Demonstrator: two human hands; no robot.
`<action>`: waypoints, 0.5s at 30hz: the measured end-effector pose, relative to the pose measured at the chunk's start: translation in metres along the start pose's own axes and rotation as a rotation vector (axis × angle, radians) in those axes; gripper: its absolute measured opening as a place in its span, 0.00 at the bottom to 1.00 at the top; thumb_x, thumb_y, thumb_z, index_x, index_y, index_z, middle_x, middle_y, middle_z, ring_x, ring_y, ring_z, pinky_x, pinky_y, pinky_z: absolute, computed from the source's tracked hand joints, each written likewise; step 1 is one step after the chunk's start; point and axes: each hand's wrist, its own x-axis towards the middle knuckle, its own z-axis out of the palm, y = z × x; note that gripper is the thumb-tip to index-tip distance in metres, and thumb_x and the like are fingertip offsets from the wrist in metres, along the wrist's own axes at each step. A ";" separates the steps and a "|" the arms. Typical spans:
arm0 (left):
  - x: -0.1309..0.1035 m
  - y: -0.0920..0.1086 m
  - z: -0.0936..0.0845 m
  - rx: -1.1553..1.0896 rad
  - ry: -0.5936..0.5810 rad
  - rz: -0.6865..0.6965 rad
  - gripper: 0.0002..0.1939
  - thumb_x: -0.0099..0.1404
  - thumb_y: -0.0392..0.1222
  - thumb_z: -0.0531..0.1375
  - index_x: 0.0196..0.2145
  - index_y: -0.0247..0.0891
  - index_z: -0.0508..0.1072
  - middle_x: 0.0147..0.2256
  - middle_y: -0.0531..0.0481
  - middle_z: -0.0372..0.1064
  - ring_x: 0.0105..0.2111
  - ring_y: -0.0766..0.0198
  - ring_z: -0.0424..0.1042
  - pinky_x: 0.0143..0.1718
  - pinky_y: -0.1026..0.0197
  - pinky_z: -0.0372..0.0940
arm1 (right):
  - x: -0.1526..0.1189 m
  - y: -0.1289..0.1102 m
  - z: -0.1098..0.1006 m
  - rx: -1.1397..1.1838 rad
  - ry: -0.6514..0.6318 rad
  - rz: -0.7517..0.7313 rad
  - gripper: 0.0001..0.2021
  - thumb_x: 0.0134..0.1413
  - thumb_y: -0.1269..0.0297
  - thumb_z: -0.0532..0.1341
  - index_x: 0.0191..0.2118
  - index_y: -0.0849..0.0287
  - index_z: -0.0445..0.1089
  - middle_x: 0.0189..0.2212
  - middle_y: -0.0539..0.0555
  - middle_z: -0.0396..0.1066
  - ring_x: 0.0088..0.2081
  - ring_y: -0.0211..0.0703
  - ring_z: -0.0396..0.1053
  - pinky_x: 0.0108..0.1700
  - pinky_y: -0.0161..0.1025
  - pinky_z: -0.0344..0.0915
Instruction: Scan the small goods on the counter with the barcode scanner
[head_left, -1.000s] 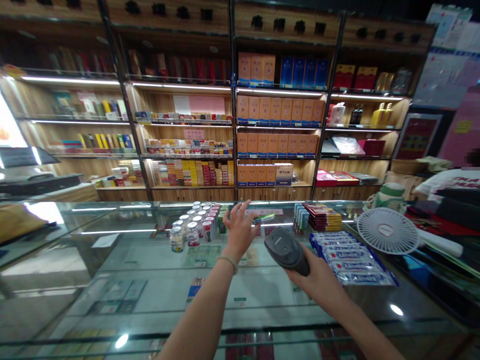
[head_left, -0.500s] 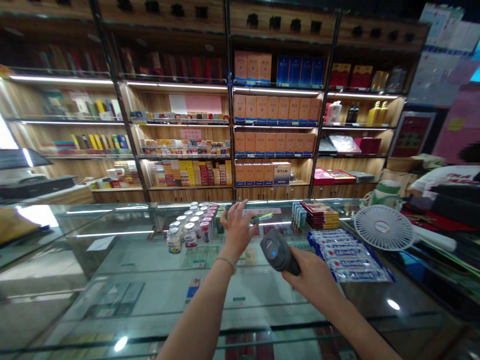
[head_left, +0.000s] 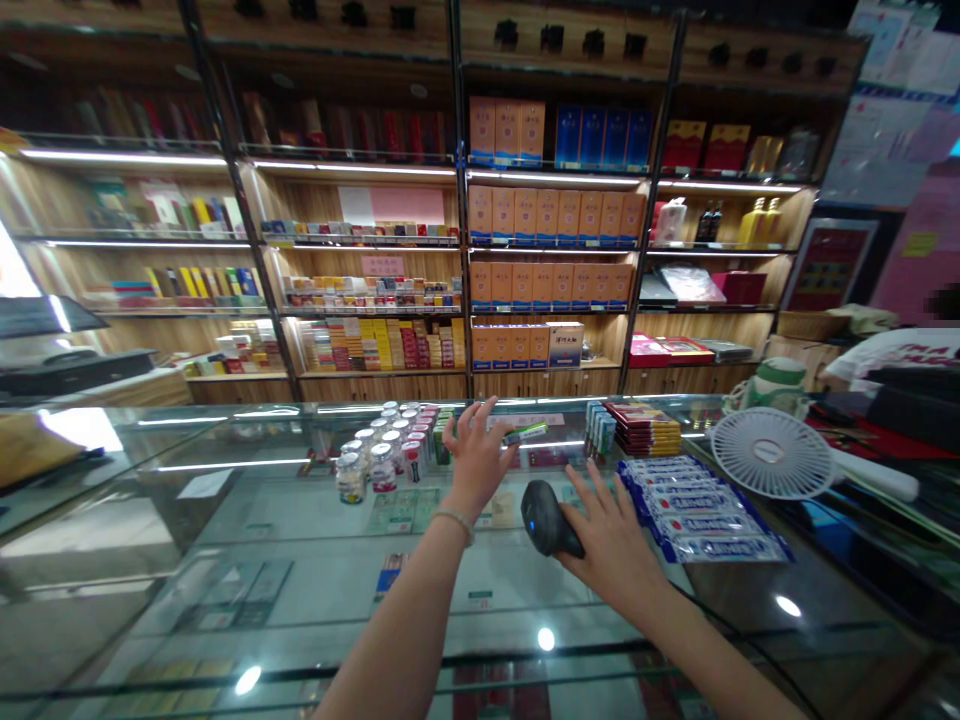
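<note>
The left hand (head_left: 476, 455) meets a slim green-and-white packet (head_left: 529, 433); the right hand (head_left: 611, 540), fingers spread, touches a black plastic scanner (head_left: 547, 518).

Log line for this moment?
left hand: near green pack | right hand: spread, touching dark scanner | surface: glass counter

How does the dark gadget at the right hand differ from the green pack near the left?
The gadget at the right hand is dark and bulky; the pack near the left hand is green and slim. The gadget's rounded head shows a blue light; the pack is straight, with no visible light. Both are at the glass counter.
</note>
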 end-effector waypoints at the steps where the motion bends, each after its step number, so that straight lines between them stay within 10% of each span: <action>1: 0.000 0.000 0.000 0.000 0.001 0.000 0.12 0.58 0.45 0.69 0.41 0.50 0.77 0.64 0.50 0.62 0.64 0.46 0.56 0.65 0.35 0.40 | 0.000 0.000 0.000 0.006 -0.016 -0.001 0.20 0.54 0.52 0.66 0.50 0.54 0.74 0.70 0.59 0.51 0.72 0.65 0.40 0.69 0.66 0.38; 15: 0.001 0.001 -0.001 -0.009 -0.006 -0.009 0.10 0.60 0.44 0.68 0.41 0.50 0.77 0.64 0.49 0.62 0.64 0.47 0.57 0.65 0.35 0.41 | -0.003 0.006 -0.024 0.142 -0.281 -0.128 0.33 0.59 0.37 0.56 0.62 0.53 0.66 0.70 0.62 0.49 0.72 0.64 0.40 0.68 0.71 0.30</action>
